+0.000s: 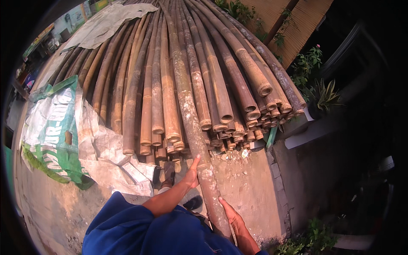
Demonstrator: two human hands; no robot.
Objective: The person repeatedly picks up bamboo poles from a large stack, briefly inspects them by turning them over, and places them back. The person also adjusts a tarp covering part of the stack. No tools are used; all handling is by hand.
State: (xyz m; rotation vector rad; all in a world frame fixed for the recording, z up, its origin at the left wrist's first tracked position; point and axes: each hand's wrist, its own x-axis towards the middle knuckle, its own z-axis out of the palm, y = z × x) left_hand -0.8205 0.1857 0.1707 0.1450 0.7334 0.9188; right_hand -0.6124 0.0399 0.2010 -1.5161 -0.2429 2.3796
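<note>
A long, mottled bamboo pole (189,110) juts out of a big stack of bamboo poles (146,89) toward my body. Its near end passes between my arms at the bottom of the view. My left hand (192,174) grips the pole from its left side, just beyond the stack's cut ends, with the thumb along the top. Closer to me, my right hand (230,211) is wrapped against the pole's right side. The undersides of both hands' grips are hidden by the pole.
White and green woven sacks (55,131) drape over the stack's left side. A pale sheet (106,23) lies across its far left. Potted plants (327,95) and a low ledge (310,134) stand at the right. My shoes (193,202) rest on concrete ground (250,195).
</note>
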